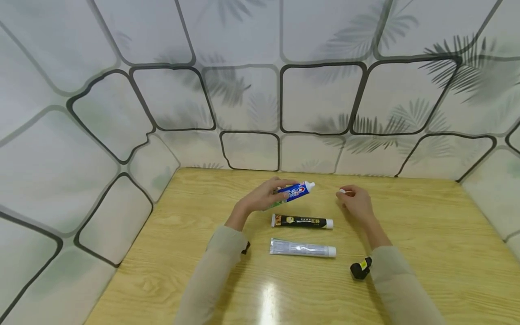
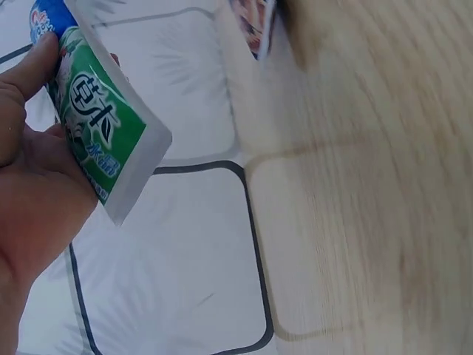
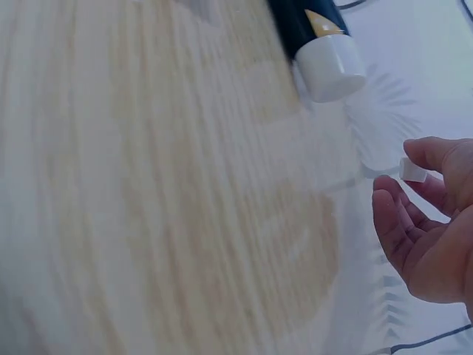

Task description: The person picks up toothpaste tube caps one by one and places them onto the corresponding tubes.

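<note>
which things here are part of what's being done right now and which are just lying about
In use:
blue-and-green tube, uncapped, in the left hand
small white cap, pinched in the right hand

Apparently just lying about:
black tube, capped
silvery tube, capped

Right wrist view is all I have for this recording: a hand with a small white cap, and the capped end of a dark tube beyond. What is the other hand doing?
Observer: The left hand is holding a blue-and-green tube.
Operator: I see the right hand pinching the small white cap. Is there a cap on the tube in the left hand?
Observer: No, the head view shows its white nozzle bare.
</note>
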Tool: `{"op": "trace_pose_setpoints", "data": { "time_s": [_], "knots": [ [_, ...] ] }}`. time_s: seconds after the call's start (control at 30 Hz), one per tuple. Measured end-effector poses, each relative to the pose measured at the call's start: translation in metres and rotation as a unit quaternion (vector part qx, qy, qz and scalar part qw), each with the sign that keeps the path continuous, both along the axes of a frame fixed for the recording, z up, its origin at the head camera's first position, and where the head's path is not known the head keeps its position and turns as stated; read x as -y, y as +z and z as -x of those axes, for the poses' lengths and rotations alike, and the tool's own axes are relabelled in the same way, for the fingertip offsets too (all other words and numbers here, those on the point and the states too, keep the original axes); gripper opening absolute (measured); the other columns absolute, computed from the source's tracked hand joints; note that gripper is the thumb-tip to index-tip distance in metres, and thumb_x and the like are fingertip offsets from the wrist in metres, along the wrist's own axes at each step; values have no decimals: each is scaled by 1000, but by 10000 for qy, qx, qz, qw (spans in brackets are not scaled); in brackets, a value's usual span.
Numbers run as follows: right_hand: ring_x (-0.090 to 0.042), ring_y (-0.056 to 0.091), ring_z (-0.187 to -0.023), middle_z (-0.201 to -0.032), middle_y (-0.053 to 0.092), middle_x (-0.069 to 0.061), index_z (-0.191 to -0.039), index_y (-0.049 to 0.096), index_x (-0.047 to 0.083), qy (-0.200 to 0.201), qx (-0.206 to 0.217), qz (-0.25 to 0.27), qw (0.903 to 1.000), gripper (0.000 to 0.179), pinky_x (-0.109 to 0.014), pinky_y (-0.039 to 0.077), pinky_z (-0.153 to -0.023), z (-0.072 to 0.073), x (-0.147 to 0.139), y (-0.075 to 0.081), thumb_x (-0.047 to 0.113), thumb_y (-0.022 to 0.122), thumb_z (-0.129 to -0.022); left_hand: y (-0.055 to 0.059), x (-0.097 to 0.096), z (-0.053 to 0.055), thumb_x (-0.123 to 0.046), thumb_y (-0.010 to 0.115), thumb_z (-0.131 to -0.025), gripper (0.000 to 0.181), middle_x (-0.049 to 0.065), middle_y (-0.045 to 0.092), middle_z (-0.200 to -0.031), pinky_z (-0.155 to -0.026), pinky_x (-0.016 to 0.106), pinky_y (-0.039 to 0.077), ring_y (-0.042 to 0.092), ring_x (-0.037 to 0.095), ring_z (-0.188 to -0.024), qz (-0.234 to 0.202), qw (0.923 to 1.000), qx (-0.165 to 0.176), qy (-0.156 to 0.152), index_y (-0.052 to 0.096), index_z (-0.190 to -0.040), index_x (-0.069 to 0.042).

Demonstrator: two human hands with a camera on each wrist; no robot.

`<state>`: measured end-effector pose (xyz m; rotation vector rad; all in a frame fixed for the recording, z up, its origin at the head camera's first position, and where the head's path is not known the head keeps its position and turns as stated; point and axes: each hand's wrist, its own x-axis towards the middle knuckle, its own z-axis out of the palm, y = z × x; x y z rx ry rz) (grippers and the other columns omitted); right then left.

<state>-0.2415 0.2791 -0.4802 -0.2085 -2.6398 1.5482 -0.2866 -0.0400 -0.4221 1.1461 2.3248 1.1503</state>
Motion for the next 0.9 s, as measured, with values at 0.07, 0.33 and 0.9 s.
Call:
{"op": "trace_pose_setpoints", "data": {
  "time_s": [0.07,0.33,0.9],
  "knots": [
    [-16,67,-73,-100,64,-13,-133,56,-6,-78,37,285,9996,47,-27,56,-63,-5,-3,3,26,61,-99,2,1,-5,-21,51,-105,47,12,48,-131,-81,33,50,54,22,-102,-313,9994,160,-22,42,-152,-23],
    [-14,66,-72,-94,61,-4,-132,55,-7,-366,-177,598,9974,46,-30,57,-63,-26,-6,17,24,62,-99,12,2,-27,-20,52,-105,48,12,45,-137,-78,33,53,59,25,-103,-1109,9931,359,-124,40,-151,-24],
    [-7,64,-73,-101,63,-10,-125,63,2,104,-1108,185,9936,40,-28,56,-62,-68,31,58,30,65,-98,24,3,-70,0,50,-102,44,14,43,-138,-76,34,55,53,25,-108,-2002,9777,-169,-612,45,-145,-8]
  ]
}}
